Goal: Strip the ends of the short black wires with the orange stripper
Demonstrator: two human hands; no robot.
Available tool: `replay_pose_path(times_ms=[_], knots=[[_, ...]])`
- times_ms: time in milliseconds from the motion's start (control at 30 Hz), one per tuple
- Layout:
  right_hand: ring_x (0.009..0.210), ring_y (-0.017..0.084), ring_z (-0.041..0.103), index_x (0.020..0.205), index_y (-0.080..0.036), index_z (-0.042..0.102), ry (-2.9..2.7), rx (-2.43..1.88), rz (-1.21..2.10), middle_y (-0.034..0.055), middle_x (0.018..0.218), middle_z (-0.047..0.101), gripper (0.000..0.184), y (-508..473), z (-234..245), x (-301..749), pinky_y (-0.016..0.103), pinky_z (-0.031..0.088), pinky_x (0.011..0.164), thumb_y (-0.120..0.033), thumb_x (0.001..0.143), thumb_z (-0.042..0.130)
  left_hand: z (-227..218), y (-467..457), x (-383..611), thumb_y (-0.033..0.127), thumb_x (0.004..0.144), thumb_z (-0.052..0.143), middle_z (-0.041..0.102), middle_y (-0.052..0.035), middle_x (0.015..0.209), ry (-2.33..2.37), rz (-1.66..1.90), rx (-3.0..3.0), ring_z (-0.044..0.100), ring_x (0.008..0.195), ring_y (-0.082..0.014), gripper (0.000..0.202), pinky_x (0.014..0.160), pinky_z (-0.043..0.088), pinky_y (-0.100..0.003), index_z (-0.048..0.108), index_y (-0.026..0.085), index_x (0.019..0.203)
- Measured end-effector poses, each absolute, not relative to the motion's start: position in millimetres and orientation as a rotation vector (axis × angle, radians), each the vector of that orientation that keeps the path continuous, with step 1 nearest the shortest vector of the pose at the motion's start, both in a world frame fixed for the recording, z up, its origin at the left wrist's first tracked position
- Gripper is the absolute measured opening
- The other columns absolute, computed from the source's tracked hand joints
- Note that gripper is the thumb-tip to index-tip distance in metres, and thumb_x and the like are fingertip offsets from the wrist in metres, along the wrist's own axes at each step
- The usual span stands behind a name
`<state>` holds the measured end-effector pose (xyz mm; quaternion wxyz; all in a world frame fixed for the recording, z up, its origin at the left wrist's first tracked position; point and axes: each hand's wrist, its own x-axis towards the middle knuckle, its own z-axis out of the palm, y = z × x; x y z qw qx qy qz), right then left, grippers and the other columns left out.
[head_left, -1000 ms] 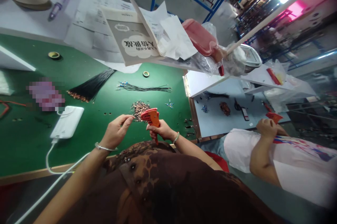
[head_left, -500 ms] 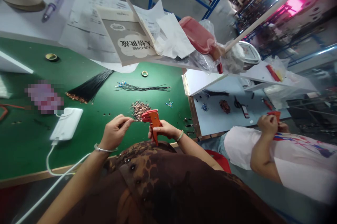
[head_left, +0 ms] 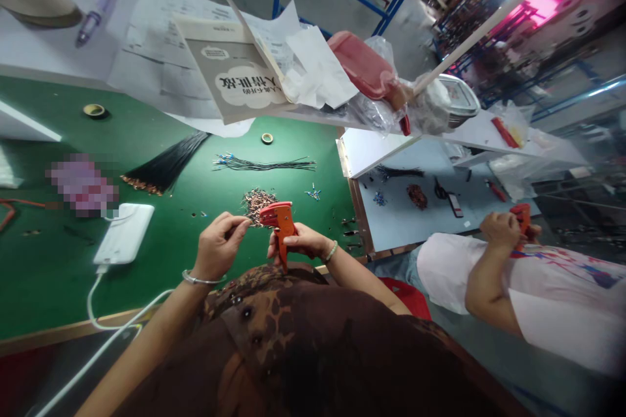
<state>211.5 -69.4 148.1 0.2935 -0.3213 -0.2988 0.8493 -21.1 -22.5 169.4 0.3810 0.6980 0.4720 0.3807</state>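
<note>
While right hand (head_left: 303,241) grips wire stripper (head_left: 281,218), left hand (head_left: 220,247) pinches wire (head_left: 252,222) beside it.

Green surface (head_left: 59,286): white pwr bank (head_left: 124,233) w/ cable (head_left: 89,299), small tape roll (head_left: 267,138), black wire bundle (head_left: 169,169) w/ copper ends. Booklet (head_left: 229,71) on papers (head_left: 156,45) beyond. Co-worker (head_left: 552,286) right, holding orange tool (head_left: 521,216), prob. stripper, hard to tell.

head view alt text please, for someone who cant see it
Left hand pinches a thin wire beside an orange wire stripper held in the right hand, over a green workbench with a heap of copper wire pieces. A co-worker at right holds a similar orange tool.
</note>
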Motion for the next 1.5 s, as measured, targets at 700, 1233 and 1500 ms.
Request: replay_pose_path(times_ms=[700,1233,1500], knots=[[0.038,0.009,0.055,0.094,-0.01,0.064,-0.989,-1.218,2.016,-0.0004,0.057,0.066,0.053,-68,154,202,0.019,0.043,0.041,-0.058,0.074,0.075,168,-20,-25,0.042,0.092,0.053,0.063,-0.0027,0.078,1.124,0.856,1.78,0.056,0.068,-0.012,0.031,0.067,0.044,-0.024,0.07,0.017,0.086],[0.038,0.007,0.043,0.086,-0.017,0.051,-1.006,-1.328,1.854,-0.0081,0.052,0.051,0.054,-73,142,191,0.021,0.038,0.039,-0.059,0.067,0.079,155,-16,-27,0.044,0.093,0.046,0.067,-0.0023,0.077,1.132,0.662,1.938,0.058,0.072,-0.0149,0.035,0.072,0.041,-0.028,0.068,0.019,0.083],[0.079,0.016,0.063,0.117,-0.016,0.055,-2.089,-1.717,1.27,0.0055,0.094,0.067,0.041,-88,108,246,0.026,0.047,0.071,-0.05,0.094,0.052,146,-19,-42,0.044,0.092,0.052,0.068,-0.0018,0.08,1.193,0.77,1.887,0.06,0.073,-0.0138,0.032,0.073,0.042,-0.026,0.069,0.019,0.084]])
